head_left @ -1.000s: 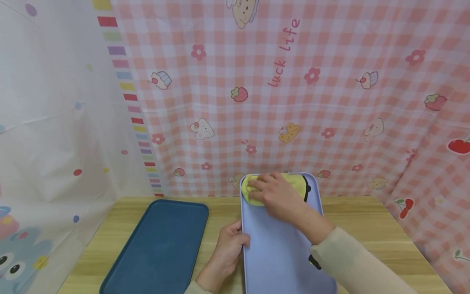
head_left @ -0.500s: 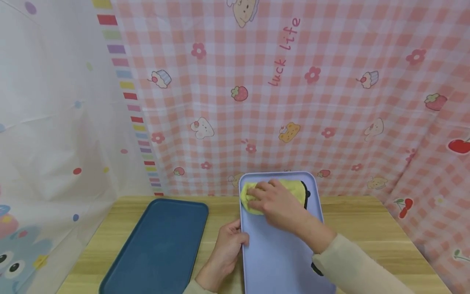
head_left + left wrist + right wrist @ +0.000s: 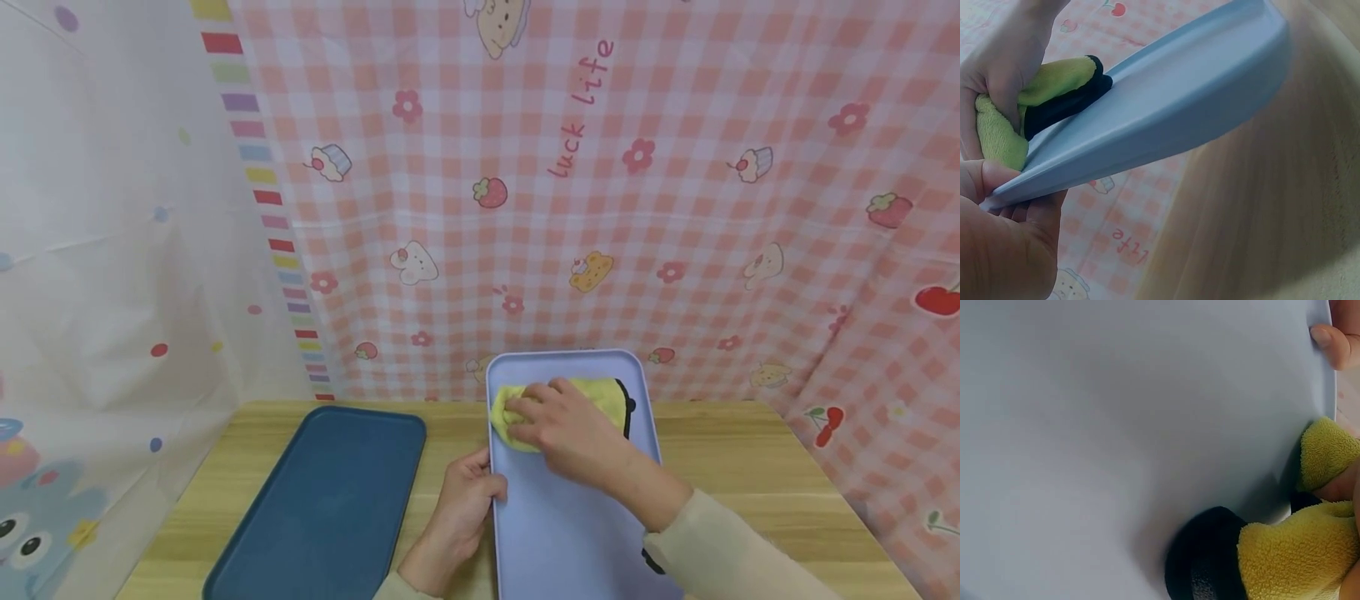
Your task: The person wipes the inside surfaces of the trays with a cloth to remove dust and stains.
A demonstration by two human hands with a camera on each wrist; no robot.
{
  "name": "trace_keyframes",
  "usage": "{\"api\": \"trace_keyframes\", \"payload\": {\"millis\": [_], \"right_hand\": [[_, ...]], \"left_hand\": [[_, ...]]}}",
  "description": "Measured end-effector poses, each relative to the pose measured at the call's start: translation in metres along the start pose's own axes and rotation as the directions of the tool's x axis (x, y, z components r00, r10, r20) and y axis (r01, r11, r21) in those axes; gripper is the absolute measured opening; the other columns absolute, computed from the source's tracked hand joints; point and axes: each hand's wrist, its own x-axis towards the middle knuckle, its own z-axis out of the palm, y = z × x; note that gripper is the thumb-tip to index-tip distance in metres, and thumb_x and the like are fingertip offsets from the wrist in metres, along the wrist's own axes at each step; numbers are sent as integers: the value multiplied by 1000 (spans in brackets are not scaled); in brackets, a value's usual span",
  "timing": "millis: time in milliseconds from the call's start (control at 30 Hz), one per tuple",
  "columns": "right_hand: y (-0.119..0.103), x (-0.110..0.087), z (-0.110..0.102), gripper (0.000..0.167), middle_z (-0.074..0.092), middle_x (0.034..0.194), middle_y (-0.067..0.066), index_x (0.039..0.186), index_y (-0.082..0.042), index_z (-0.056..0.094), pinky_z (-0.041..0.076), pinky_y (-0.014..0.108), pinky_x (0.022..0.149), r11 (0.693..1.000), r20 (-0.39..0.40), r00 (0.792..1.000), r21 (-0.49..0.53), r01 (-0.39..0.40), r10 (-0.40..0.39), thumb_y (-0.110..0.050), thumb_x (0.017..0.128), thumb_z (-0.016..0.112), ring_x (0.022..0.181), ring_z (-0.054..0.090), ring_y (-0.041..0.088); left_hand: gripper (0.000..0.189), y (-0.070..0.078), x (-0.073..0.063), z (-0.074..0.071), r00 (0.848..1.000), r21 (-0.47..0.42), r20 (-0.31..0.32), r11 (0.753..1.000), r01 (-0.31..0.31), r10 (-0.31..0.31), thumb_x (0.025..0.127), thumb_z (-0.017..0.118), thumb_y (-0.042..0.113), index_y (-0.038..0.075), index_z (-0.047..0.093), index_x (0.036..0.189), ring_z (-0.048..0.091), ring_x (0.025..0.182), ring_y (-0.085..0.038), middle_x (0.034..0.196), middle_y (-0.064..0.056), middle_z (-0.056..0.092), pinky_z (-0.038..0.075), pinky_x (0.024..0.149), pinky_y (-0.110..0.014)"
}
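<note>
A lavender rectangular tray (image 3: 570, 517) with a raised rim is held tilted up over the table. My left hand (image 3: 462, 504) grips its left rim, thumb on the inner face and fingers underneath, as the left wrist view also shows. With bent fingers, my right hand (image 3: 566, 425) holds a folded yellow cloth (image 3: 606, 393) with black edging against the upper part of the tray face. In the right wrist view the fluffy cloth (image 3: 1297, 550) lies on the tray surface (image 3: 1116, 425), near my left thumb (image 3: 1330, 345).
A dark blue tray (image 3: 330, 500) lies flat on the wooden table (image 3: 750, 475), left of my left hand. Behind the table hangs a pink checked curtain (image 3: 450, 217). A white printed curtain (image 3: 112, 250) hangs at the left.
My right hand has moved the cloth a little down the tray face, away from the top rim. The left hand keeps its grip on the rim.
</note>
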Motion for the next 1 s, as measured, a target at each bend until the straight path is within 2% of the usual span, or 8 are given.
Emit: {"api": "trace_keyframes", "payload": {"millis": [267, 867, 1000], "right_hand": [[1, -9, -1, 38, 73, 122, 1, 101, -22, 81, 51, 42, 87, 1000, 20, 1000, 1, -9, 9, 5, 73, 78, 108, 65, 26], [18, -37, -7, 34, 74, 120, 2, 101, -20, 80, 50, 45, 88, 999, 57, 997, -9, -46, 47, 4, 78, 74, 110, 65, 28], [22, -45, -8, 37, 74, 120, 3, 100, -20, 80, 49, 45, 88, 999, 57, 997, -9, -50, 51, 6, 74, 73, 110, 65, 29]], "left_hand": [[75, -1, 0, 1, 1000, -16, 9, 1000, 1, -1, 63, 50, -12, -8, 64, 136, 72, 92, -17, 109, -17, 76, 56, 76, -27], [73, 1, -1, -1, 1000, -19, -11, 1000, 15, -15, 63, 49, -14, -10, 64, 134, 70, 96, -17, 115, -17, 75, 56, 77, -29], [72, 0, 0, -1, 1000, -17, -17, 1000, 12, -13, 63, 49, -13, -10, 65, 133, 71, 95, -18, 112, -16, 76, 55, 76, -29]]}}
